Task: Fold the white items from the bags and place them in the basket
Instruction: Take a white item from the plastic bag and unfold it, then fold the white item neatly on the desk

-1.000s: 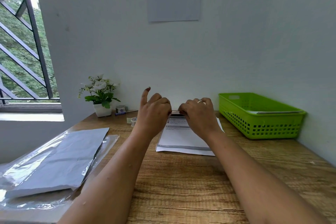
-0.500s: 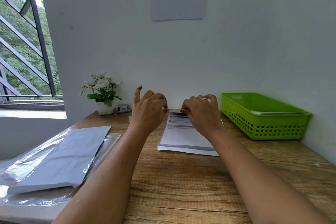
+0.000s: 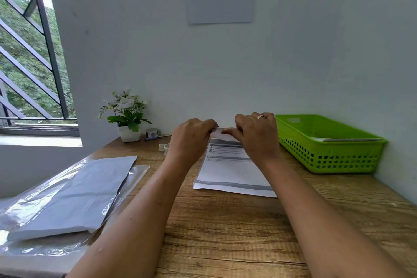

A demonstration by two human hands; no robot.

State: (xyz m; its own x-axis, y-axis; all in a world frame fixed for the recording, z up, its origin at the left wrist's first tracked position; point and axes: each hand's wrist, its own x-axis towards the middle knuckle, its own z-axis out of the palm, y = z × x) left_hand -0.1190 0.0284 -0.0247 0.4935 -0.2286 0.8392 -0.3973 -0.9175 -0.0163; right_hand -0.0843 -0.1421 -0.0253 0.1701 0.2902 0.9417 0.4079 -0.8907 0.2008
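At the wooden desk's (image 3: 225, 232) near left corner lie clear plastic bags (image 3: 67, 196) holding white sheets. Mid-desk, the left hand (image 3: 191, 137) and right hand (image 3: 257, 135) pinch the far edge of a printed white packet (image 3: 230, 171); uneven pulling might tear it. The green slotted plastic basket (image 3: 327, 151) waits at the far right corner.

Home corner — desk (image 3: 225, 232), barred window (image 3: 33, 52)

Both hands, left (image 3: 191, 136) and right (image 3: 257, 135), reach forward, fingers seemingly pinched.
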